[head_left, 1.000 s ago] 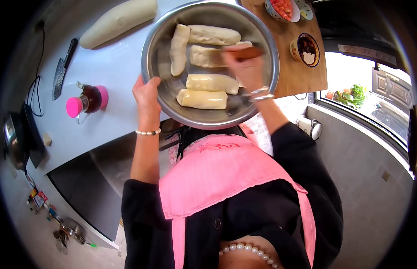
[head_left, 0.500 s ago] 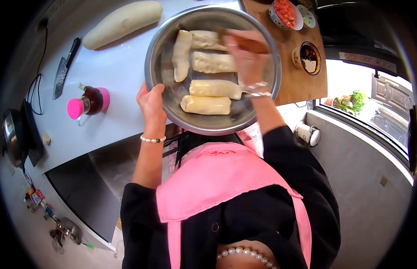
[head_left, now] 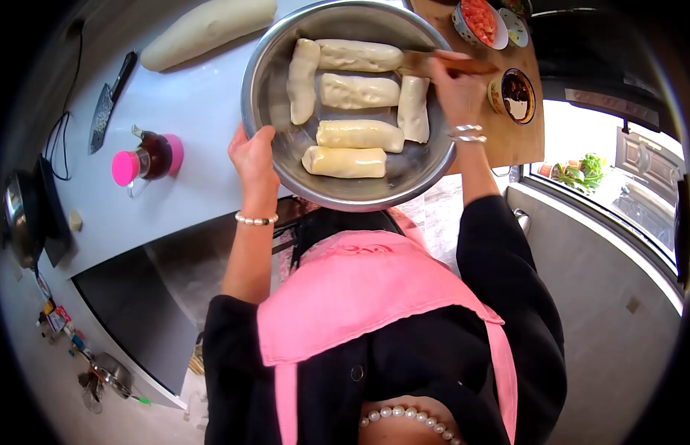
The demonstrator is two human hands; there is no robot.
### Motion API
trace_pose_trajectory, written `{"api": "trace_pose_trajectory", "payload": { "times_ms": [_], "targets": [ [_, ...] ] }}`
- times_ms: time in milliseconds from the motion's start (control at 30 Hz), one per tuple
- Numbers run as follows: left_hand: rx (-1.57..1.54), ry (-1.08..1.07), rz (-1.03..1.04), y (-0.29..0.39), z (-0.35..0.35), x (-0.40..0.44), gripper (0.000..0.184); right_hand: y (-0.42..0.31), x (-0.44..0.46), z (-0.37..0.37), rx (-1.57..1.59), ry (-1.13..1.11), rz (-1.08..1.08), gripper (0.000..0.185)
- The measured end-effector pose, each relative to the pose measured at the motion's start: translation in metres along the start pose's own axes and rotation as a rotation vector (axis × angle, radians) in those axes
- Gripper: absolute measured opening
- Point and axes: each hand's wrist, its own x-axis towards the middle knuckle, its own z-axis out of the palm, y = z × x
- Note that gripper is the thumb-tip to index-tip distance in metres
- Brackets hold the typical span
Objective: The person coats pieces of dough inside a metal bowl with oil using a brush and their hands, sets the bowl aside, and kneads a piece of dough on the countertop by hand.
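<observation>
A large steel bowl [head_left: 345, 199] holds several pale dough rolls [head_left: 360, 92] with a wet, oily shine. My left hand [head_left: 254, 157] grips the bowl's left rim, thumb on top, fingers mostly hidden beneath. Over the right rim, my right hand [head_left: 458, 87] is closed around a wooden pastry brush [head_left: 471, 67]. The brush's tip reaches in between the top roll [head_left: 360, 55] and the upright roll [head_left: 413, 110] on the right; whether it touches either is unclear.
On the white counter are a long dough log [head_left: 208, 33], a cleaver [head_left: 104, 115] and a pink-lidded oil jug [head_left: 148, 159]. The wooden board [head_left: 519, 141] at right bears a bowl of chopped red pieces [head_left: 478, 21] and a cup of dark sauce [head_left: 517, 96].
My right hand has moved right with the brush, from above the rolls to the rim, uncovering the upright roll on the right. The bowl has shifted slightly up; my left hand still grips it.
</observation>
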Motion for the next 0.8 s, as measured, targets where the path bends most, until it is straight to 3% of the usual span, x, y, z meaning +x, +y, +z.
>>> {"api": "trace_pose_trajectory", "payload": {
  "times_ms": [33,100,133,233,300,333,367,433,467,500,533,600,700,767,800],
  "targets": [
    [-0.011,0.019,0.099,0.002,0.002,-0.004,0.029,-0.008,0.001,-0.014,0.044,0.064,0.014,0.018],
    [-0.007,0.052,0.302,0.014,0.004,-0.014,0.027,-0.057,-0.011,-0.017,0.017,-0.042,-0.28,0.023],
    [0.092,0.18,0.565,0.007,-0.003,-0.014,0.027,-0.082,-0.016,-0.011,0.073,-0.124,-0.494,0.025],
    [0.169,-0.397,0.368,0.04,-0.031,-0.043,0.037,-0.137,-0.044,-0.006,0.114,-0.374,-0.831,0.026],
    [-0.641,-0.692,-0.244,0.036,-0.011,-0.068,0.05,-0.154,-0.061,0.007,0.08,-0.38,-1.032,0.027],
    [-0.66,-0.515,-0.4,0.035,-0.01,-0.076,0.044,-0.151,-0.071,0.015,0.077,-0.374,-1.053,0.027],
    [-0.618,-0.583,-0.426,0.04,-0.009,-0.074,0.042,-0.149,-0.078,0.019,0.072,-0.371,-1.073,0.026],
    [-0.539,-0.708,-0.483,0.049,-0.008,-0.066,0.037,-0.146,-0.072,0.013,0.203,-0.677,-0.859,0.026],
    [-0.347,-0.529,-0.368,0.049,-0.011,-0.064,0.032,-0.127,-0.069,0.003,0.167,-0.643,-0.726,0.029],
    [-0.395,-0.488,-0.252,0.053,-0.007,-0.069,0.029,-0.108,-0.065,-0.008,0.136,-0.609,-0.588,0.033],
    [-0.212,-0.44,-0.14,0.054,-0.015,-0.062,0.028,-0.09,-0.062,-0.018,0.111,-0.575,-0.452,0.036],
    [0.123,-0.286,-0.013,0.057,-0.032,-0.052,0.026,-0.041,-0.056,-0.03,-0.068,-0.78,-0.254,0.04],
    [0.428,-0.049,0.191,0.044,-0.04,-0.045,0.028,-0.03,-0.067,-0.022,-0.32,-0.865,-0.469,0.023],
    [0.454,0.022,0.524,0.01,-0.04,-0.022,0.032,-0.029,-0.068,-0.008,-0.546,-0.866,-0.527,0.023],
    [0.455,0.035,0.491,0.007,-0.032,-0.02,0.039,-0.03,-0.073,-0.004,-0.658,-0.869,-0.541,0.023]
  ]
}}
